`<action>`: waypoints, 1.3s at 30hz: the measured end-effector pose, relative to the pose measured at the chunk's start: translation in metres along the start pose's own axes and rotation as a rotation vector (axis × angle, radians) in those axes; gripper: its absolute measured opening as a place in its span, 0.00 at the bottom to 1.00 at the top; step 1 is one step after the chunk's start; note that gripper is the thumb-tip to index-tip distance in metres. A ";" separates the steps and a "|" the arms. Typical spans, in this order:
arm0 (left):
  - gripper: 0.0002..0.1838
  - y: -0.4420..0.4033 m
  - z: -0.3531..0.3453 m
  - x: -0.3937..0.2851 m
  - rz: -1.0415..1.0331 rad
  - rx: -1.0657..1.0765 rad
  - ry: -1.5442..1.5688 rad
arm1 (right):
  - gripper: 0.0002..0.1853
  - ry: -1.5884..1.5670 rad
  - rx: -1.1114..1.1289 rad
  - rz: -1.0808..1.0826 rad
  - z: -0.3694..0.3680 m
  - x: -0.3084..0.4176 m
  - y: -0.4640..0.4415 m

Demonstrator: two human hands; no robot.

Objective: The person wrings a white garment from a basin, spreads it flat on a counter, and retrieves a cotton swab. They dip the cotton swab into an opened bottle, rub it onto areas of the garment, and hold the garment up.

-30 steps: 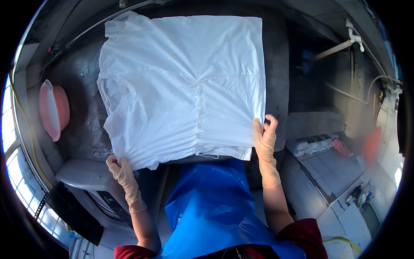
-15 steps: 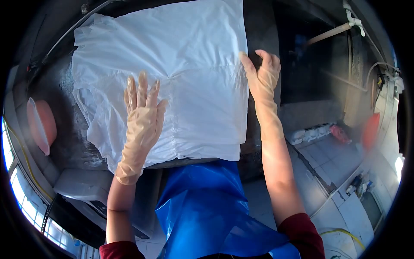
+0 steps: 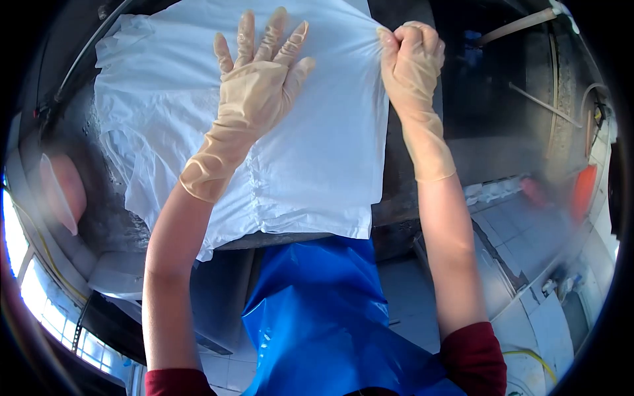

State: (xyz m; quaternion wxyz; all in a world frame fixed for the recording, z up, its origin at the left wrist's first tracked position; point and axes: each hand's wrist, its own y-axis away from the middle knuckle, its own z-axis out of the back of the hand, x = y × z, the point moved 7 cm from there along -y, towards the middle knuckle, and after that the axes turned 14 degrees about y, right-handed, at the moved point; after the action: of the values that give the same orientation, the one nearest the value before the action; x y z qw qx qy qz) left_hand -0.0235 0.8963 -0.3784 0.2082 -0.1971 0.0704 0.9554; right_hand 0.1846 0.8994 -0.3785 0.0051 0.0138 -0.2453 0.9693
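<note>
A thin white garment (image 3: 317,142) lies spread over a dark worktop, with a gathered seam down its middle and crumpled folds on the left side. My left hand (image 3: 254,92), in a translucent beige rubber glove, rests over its upper middle with the fingers spread. At the right edge, my right hand (image 3: 413,66), gloved the same way, pinches the fabric. Taut creases fan out from that grip across the cloth.
A pink basin (image 3: 65,191) stands at the far left. A pipe (image 3: 518,28) reaches over a dark basin at the upper right. An orange object (image 3: 584,191) is at the right. My blue apron (image 3: 317,303) touches the worktop's front edge.
My left hand has slid up and to the right over the garment. My right hand has closed on the garment's edge and moved slightly up and right, drawing the cloth tight.
</note>
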 end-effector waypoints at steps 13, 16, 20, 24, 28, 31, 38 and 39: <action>0.30 -0.014 -0.007 0.033 0.059 -0.017 -0.139 | 0.41 -0.084 0.171 0.339 0.027 0.021 0.019; 0.30 -0.010 -0.006 0.033 0.004 -0.041 -0.121 | 0.58 -0.065 0.481 0.459 0.004 0.008 0.044; 0.29 -0.012 -0.005 0.035 0.030 -0.080 -0.102 | 0.67 0.038 0.557 0.492 0.002 -0.012 0.043; 0.28 -0.017 -0.003 0.039 0.045 -0.143 -0.136 | 0.68 -0.048 0.497 0.457 0.012 -0.014 0.035; 0.30 -0.016 0.006 0.019 0.025 -0.112 -0.290 | 0.69 -0.133 0.401 0.490 0.024 -0.004 0.035; 0.32 0.005 0.001 -0.015 -0.358 -0.025 -0.255 | 0.67 -0.217 0.378 0.508 0.025 0.009 0.033; 0.48 0.003 -0.015 -0.028 -0.352 0.195 0.209 | 0.64 -0.326 0.567 0.672 0.007 0.027 0.022; 0.48 0.002 -0.016 -0.029 -0.350 0.200 0.212 | 0.63 -0.329 0.581 0.697 0.005 0.025 0.022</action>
State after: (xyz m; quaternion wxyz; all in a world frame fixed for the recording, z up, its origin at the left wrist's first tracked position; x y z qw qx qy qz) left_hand 0.0057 0.8802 -0.3813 0.3807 -0.2842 0.1508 0.8669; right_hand 0.1589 0.8782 -0.3838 -0.3630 0.0847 0.0480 0.9267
